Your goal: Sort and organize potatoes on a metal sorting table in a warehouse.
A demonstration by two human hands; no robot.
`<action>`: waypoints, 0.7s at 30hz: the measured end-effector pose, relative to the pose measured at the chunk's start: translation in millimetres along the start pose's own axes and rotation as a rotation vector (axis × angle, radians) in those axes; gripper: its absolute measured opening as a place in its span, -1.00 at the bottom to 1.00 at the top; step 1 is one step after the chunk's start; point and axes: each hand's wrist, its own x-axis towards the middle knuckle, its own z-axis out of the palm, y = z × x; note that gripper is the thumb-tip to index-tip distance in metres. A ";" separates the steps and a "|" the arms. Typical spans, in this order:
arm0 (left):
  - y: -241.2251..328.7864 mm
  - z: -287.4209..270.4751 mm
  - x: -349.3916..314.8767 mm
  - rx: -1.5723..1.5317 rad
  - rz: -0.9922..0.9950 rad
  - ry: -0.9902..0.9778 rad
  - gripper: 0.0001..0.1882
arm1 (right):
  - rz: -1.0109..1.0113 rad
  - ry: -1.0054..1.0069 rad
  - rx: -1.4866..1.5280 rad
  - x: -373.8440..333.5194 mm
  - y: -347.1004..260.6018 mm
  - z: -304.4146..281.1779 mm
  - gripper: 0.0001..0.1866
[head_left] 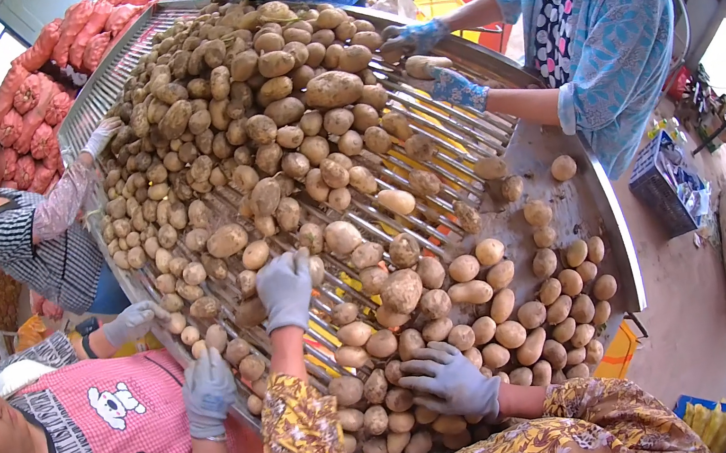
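A large heap of brown, soil-marked potatoes (266, 132) covers a metal sorting table with parallel bars (437, 152). My left hand (286, 291), in a grey glove, reaches over the bars among the potatoes. Its fingers point forward, slightly apart, with nothing visibly held, close to a round potato (255, 255). My right hand (453, 382), gloved likewise, lies across potatoes near the table's front edge. Its fingers are spread to the left, and its palm hides what is beneath. More potatoes (500, 299) are gathered ahead of it on the smooth plate at the right end.
At the near left, a co-worker in a pink apron (128, 400) has gloved hands at the rim. Others stand farther left, behind, and at right, where a patterned blue glove (457, 90) is beside a potato. Red mesh sacks (35, 104) are stacked behind. A dark crate (664, 186) stands right.
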 end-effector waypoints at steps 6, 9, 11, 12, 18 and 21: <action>-43.9 -6.4 24.9 0.169 0.010 0.401 -0.45 | 0.108 0.358 -0.035 75.7 67.9 -61.4 -0.56; -32.2 -2.0 38.5 0.200 0.190 0.467 -0.40 | 0.244 0.529 -0.240 146.7 128.0 -88.3 -0.45; 22.7 -1.2 47.6 0.044 0.201 0.490 -0.36 | 0.289 0.562 -0.322 171.3 170.8 -97.4 -0.42; 30.4 -4.0 52.4 -0.072 0.159 0.474 -0.33 | 0.283 0.422 -0.295 189.8 182.1 -93.3 -0.40; 41.8 -6.4 84.1 -0.265 0.072 0.585 -0.16 | 0.358 0.268 -0.346 276.5 163.0 -44.5 -0.24; 37.7 8.3 65.1 -0.368 0.071 0.468 -0.24 | 0.220 0.267 -0.262 262.2 149.1 -29.1 -0.22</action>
